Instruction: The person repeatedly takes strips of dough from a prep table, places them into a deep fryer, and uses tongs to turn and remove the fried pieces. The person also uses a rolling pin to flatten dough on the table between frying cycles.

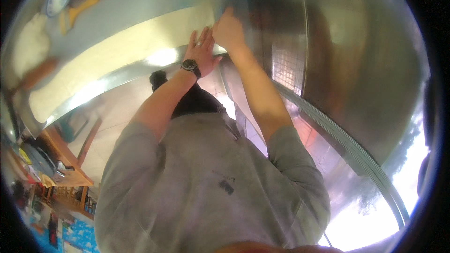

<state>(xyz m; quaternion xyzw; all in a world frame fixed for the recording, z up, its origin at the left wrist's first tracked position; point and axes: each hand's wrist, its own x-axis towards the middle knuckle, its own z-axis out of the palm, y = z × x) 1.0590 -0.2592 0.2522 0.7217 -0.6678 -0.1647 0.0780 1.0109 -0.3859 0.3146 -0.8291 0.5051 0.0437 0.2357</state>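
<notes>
Steel panel (356, 65) fills the head view's right side, shiny, curved by the lens. My left hand (202, 49), watch (191, 65) on its wrist, lies flat with fingers spread against the panel's left edge. My right hand (228, 30) is just beside it, fingers curled onto that edge; whether it pinches anything, I cannot tell. Grey shirt (206, 187) below.

Left hand (202, 49): we hold it flat, fingers spread, forearm stretched forward.
Right hand (228, 30): we curl it loosely, arm extended beside the left.
</notes>
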